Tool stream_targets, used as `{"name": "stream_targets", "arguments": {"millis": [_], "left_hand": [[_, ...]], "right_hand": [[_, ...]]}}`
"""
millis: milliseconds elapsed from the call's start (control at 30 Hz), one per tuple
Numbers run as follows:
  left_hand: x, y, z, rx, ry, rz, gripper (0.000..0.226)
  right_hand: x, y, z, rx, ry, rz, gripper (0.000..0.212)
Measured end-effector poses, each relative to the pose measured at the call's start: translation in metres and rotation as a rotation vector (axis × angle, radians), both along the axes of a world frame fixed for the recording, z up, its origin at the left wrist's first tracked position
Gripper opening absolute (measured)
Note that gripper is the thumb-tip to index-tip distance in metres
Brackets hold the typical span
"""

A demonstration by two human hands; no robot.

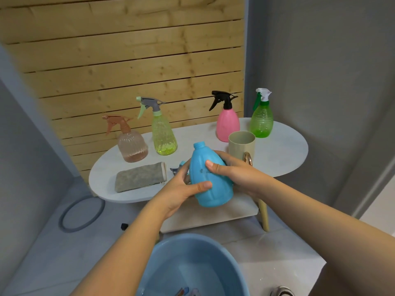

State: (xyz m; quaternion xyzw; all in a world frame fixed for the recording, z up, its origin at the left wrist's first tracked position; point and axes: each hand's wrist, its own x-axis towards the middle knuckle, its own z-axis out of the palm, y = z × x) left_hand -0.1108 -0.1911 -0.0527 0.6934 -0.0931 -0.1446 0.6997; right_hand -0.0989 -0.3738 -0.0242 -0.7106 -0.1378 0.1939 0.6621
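Both hands are on the capless blue plastic bottle (210, 178), tilted above the near edge of the white oval table (284, 150). The left hand (179, 189) curls round its lower side. The right hand (233, 169) wraps its far side, thumb pressing the front.

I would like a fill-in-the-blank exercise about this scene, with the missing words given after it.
1. The left hand and the right hand hold a ____ bottle with no spray head.
2. The pink bottle has a ____ spray head.
3. The cloth on the table is ____.

Missing words: blue; black; grey.
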Motion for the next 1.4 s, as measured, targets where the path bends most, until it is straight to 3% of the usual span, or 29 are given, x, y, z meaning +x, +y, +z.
{"name": "stream_targets", "arguments": {"millis": [67,200,300,467,567,800,933,1100,1200,1400], "left_hand": [[0.002,-0.002,0.000,0.016,-0.023,0.063,0.095],[0.006,0.001,-0.003,0.117,-0.099,0.236,0.091],[0.008,0.006,-0.007,0.172,-0.123,0.317,0.084],[0.010,0.008,-0.010,0.160,-0.105,0.380,0.077],[0.009,0.009,-0.010,0.168,-0.114,0.376,0.075],[-0.005,0.013,-0.002,0.184,-0.138,0.348,0.084],[-0.028,0.023,0.006,0.180,-0.136,0.376,0.067],[-0.064,0.048,0.013,0.163,-0.090,0.447,0.088],[-0.079,0.061,0.005,0.216,-0.047,0.500,0.087],[-0.098,0.076,-0.042,0.332,-0.012,0.683,0.078]], "right_hand": [[0.001,0.000,-0.001,-0.045,-0.072,-0.045,0.056],[0.017,-0.012,-0.008,-0.370,-0.361,-0.611,0.044],[0.030,-0.025,-0.013,-0.569,-0.364,-0.819,0.039],[0.049,-0.034,-0.024,-0.780,-0.095,-0.733,0.042],[0.059,-0.038,-0.031,-0.845,-0.073,-0.675,0.031],[0.063,-0.034,-0.036,-0.639,0.019,-0.677,0.035],[0.049,-0.030,-0.036,-0.560,-0.034,-0.692,0.032],[0.012,-0.024,-0.026,-0.536,-0.230,-0.616,0.033],[-0.017,-0.017,-0.023,-0.519,-0.362,-0.557,0.035],[-0.057,0.015,-0.037,-0.617,-0.350,-0.398,0.044]]}}
